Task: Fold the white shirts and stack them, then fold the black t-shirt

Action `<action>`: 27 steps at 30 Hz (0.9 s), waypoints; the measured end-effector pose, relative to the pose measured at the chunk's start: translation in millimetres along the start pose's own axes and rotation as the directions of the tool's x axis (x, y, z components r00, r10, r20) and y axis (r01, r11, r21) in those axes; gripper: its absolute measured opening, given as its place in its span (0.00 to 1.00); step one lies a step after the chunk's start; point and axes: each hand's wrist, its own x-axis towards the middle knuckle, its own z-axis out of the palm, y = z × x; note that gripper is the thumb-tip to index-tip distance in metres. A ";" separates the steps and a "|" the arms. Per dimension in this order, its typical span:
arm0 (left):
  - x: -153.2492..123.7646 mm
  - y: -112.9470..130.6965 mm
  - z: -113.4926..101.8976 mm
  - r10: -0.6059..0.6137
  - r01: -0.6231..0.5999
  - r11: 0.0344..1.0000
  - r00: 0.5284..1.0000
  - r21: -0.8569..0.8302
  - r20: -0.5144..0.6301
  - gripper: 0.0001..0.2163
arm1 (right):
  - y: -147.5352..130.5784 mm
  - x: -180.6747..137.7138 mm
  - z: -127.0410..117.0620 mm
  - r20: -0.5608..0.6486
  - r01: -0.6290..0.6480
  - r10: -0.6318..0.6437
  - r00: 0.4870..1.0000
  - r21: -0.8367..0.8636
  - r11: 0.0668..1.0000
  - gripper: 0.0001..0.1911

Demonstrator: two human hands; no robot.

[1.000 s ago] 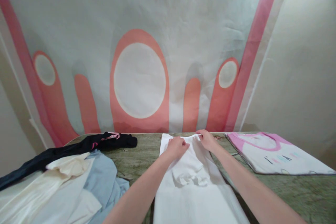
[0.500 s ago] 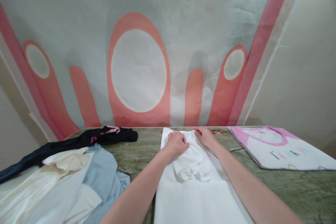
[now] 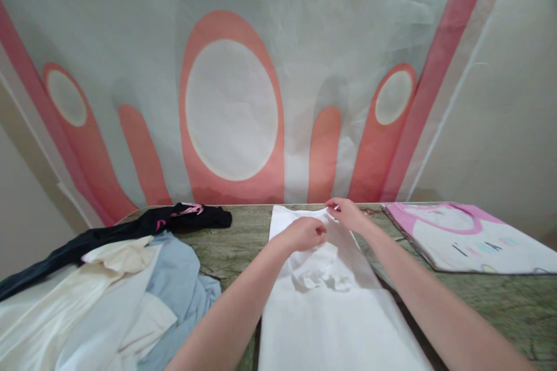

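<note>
A white garment lies long and narrow down the middle of the table, with a bunched, ruffled part on its upper half. At the garment's far right corner, my right hand pinches the edge of the cloth and lifts it slightly. My left hand is over the upper part of the garment, fingers curled together. Whether cloth is between those fingertips is hidden.
On the left, a loose heap of cream and light blue clothes lies before a black garment with pink print. A folded white and pink shirt rests on the right of the wood-patterned table. Behind stands a printed backdrop.
My left hand has shifted right across the garment. My right hand has moved slightly right and away, drawing the far right corner outward. The view has tilted a little.
</note>
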 end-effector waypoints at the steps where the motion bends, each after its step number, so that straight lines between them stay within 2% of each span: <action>1: -0.2 -0.4 0.9 0.017 -0.017 1.000 0.999 -0.013 0.031 0.12 | -3.5 -2.7 0.8 0.052 -0.002 0.001 0.999 0.023 1.000 0.09; 4: -0.9 -3.6 2.3 0.058 -0.052 0.997 0.990 -0.052 0.132 0.14 | -15.2 -15.2 6.9 0.176 -0.013 -0.003 0.984 0.091 0.996 0.09; 8: -1.3 -8.3 -2.8 0.049 -0.028 0.994 0.977 -0.102 0.209 0.10 | -29.2 -33.2 15.3 0.245 -0.014 -0.023 0.969 0.148 0.989 0.07; 11: -5.0 -12.0 -16.1 0.049 -0.005 0.977 0.979 -0.213 0.200 0.10 | -35.7 -42.5 19.2 0.246 -0.003 -0.036 0.969 0.157 0.988 0.06; 13: -10.4 -14.8 -29.1 0.058 0.024 0.945 0.969 -0.327 0.238 0.11 | -38.3 -46.3 20.3 0.233 0.005 -0.040 0.972 0.147 0.989 0.06; 17: -24.4 -20.8 -54.1 0.083 0.153 0.824 0.920 -0.546 0.384 0.10 | -43.8 -49.3 17.9 0.175 0.044 -0.062 0.983 0.107 0.993 0.06; 20: -32.3 -26.2 -64.6 0.100 0.202 0.742 0.910 -0.640 0.402 0.08 | -52.7 -51.5 13.7 0.153 0.075 -0.088 0.984 0.090 0.993 0.06; 23: -37.1 -31.9 -69.6 0.138 0.179 0.735 0.905 -0.654 0.402 0.10 | -65.3 -56.9 12.5 0.188 0.119 -0.130 0.974 0.066 0.991 0.05; 27: -40.8 -37.0 -74.3 0.155 0.130 0.807 0.895 -0.576 0.419 0.13 | -80.6 -66.9 19.1 0.256 0.170 -0.165 0.953 0.005 0.985 0.06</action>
